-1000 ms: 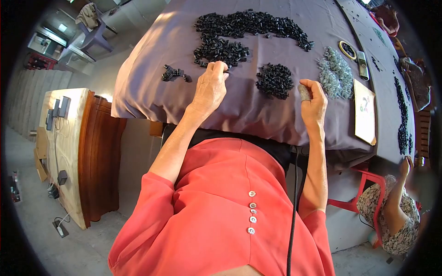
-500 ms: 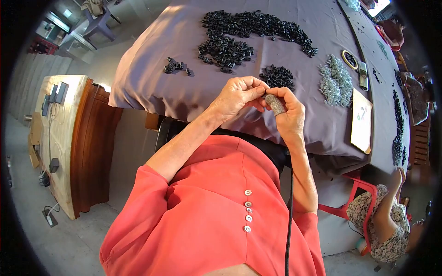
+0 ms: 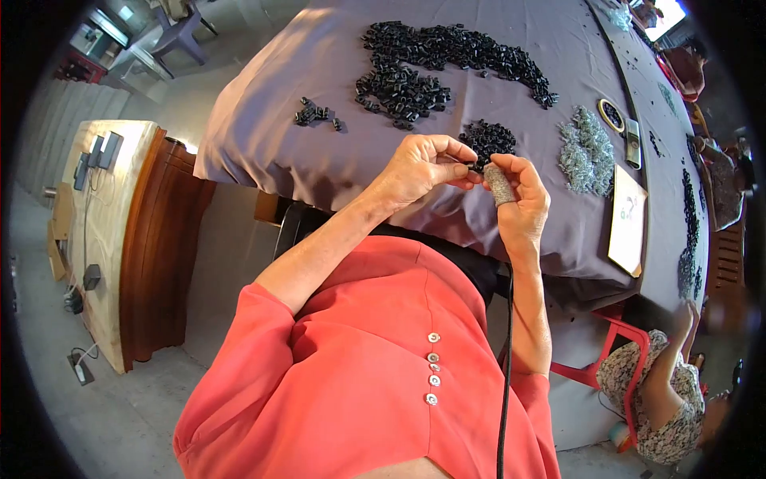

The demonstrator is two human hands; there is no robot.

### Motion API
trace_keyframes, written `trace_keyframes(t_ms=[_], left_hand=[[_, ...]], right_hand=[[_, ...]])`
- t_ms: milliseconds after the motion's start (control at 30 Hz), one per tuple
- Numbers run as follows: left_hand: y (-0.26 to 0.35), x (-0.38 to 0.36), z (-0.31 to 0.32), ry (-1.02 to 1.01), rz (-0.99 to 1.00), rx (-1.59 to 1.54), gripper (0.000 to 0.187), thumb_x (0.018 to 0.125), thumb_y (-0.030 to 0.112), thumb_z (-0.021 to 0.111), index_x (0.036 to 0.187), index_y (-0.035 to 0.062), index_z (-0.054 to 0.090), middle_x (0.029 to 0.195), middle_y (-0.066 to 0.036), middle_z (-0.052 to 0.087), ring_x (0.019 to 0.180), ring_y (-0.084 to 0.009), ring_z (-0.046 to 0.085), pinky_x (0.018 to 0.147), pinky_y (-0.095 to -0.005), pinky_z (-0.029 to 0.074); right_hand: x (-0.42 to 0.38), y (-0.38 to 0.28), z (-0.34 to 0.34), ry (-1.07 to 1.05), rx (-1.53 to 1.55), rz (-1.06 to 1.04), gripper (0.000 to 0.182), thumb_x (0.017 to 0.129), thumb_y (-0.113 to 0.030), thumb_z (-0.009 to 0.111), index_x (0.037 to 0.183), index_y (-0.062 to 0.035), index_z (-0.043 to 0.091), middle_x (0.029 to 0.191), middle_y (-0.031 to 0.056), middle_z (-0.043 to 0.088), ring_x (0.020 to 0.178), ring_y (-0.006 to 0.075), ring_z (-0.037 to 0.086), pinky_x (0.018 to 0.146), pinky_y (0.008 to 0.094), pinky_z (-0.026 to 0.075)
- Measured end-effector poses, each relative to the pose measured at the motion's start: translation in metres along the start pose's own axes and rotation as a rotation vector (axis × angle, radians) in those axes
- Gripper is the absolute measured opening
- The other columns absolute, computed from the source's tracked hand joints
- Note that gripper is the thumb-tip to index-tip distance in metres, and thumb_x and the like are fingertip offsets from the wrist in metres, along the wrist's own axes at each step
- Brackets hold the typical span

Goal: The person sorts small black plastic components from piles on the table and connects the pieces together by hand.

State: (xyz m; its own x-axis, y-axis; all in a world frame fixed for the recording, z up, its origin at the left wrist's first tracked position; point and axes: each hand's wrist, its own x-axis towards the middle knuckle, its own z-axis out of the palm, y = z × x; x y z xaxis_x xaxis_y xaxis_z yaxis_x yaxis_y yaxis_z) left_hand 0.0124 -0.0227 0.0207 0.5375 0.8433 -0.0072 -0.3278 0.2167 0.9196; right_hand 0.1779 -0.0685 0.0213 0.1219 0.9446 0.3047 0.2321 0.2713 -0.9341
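My left hand [image 3: 423,169] pinches a small black piece [image 3: 476,167] between thumb and fingertips, above the table's near edge. Close to its right, my right hand [image 3: 523,195] is curled, with a grey cover [image 3: 500,185] around one finger; its fingertips are near the black piece, and whatever they grip is too small to make out. Just behind the hands lies a small pile of black pieces [image 3: 488,137]. Larger heaps of black pieces [image 3: 403,92] spread farther back, and a few black pieces [image 3: 313,113] sit to the left.
On the cloth-covered table [image 3: 263,112], a clear, glittery pile [image 3: 586,152], a round container [image 3: 611,115], a phone-like object [image 3: 633,144] and a card [image 3: 627,219] lie right. A wooden cabinet [image 3: 159,255] stands left. Another person [image 3: 654,399] sits at lower right beside a red chair [image 3: 614,343].
Both hands have shifted slightly to the right in view and moved a little apart. The black piece at my left fingertips shows more clearly.
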Motion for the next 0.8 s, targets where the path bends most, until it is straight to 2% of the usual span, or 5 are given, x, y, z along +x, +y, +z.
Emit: trace_keyframes(t_ms=[167, 467, 567, 667, 800], left_hand=[[-0.001, 0.000, 0.002, -0.006, 0.020, 0.066, 0.018, 0.082, -0.001, 0.057, 0.100, -0.0046, 0.057, 0.088, -0.013, 0.064, 0.083, -0.0179, 0.063, 0.074, -0.0281, 0.053], [-0.010, 0.000, 0.005, 0.004, 0.025, 0.176, 0.019, 0.082, -0.005, 0.055, 0.100, 0.0002, 0.058, 0.083, -0.006, 0.060, 0.070, -0.0100, 0.057, 0.066, -0.0240, 0.049], [-0.014, 0.001, 0.004, 0.064, 0.169, 0.453, 0.018, 0.082, -0.003, 0.056, 0.099, 0.0018, 0.058, 0.084, -0.003, 0.058, 0.071, -0.0083, 0.054, 0.067, -0.0229, 0.048], [-0.016, 0.003, -0.001, 0.111, 0.021, 0.065, 0.014, 0.083, 0.001, 0.058, 0.096, 0.0024, 0.058, 0.084, -0.003, 0.060, 0.076, -0.0091, 0.056, 0.069, -0.0231, 0.048], [-0.011, 0.002, -0.001, 0.221, -0.081, -0.101, 0.011, 0.083, 0.006, 0.060, 0.093, 0.0032, 0.059, 0.084, -0.003, 0.061, 0.078, -0.0114, 0.059, 0.071, -0.0246, 0.050]], right_hand=[[-0.001, -0.005, 0.000, -0.039, -0.097, -0.047, 0.019, 0.077, 0.006, 0.058, 0.094, -0.0008, 0.058, 0.083, 0.0071, 0.062, 0.074, 0.0123, 0.060, 0.068, 0.0243, 0.046], [0.001, -0.014, -0.002, -0.109, -0.203, -0.122, 0.027, 0.069, 0.012, 0.055, 0.093, -0.0006, 0.058, 0.080, 0.0101, 0.060, 0.077, 0.0188, 0.061, 0.070, 0.0262, 0.047], [0.001, -0.009, -0.001, -0.063, -0.174, -0.128, 0.027, 0.069, 0.011, 0.055, 0.093, -0.0007, 0.058, 0.082, 0.0099, 0.060, 0.076, 0.0187, 0.061, 0.071, 0.0264, 0.047], [0.001, -0.004, -0.002, -0.037, -0.151, -0.110, 0.027, 0.069, 0.011, 0.056, 0.094, -0.0007, 0.058, 0.082, 0.0100, 0.061, 0.076, 0.0185, 0.061, 0.071, 0.0269, 0.047], [0.000, -0.008, 0.000, -0.058, -0.190, -0.131, 0.026, 0.069, 0.009, 0.058, 0.092, -0.0019, 0.059, 0.082, 0.0096, 0.062, 0.075, 0.0192, 0.062, 0.069, 0.0275, 0.047]])
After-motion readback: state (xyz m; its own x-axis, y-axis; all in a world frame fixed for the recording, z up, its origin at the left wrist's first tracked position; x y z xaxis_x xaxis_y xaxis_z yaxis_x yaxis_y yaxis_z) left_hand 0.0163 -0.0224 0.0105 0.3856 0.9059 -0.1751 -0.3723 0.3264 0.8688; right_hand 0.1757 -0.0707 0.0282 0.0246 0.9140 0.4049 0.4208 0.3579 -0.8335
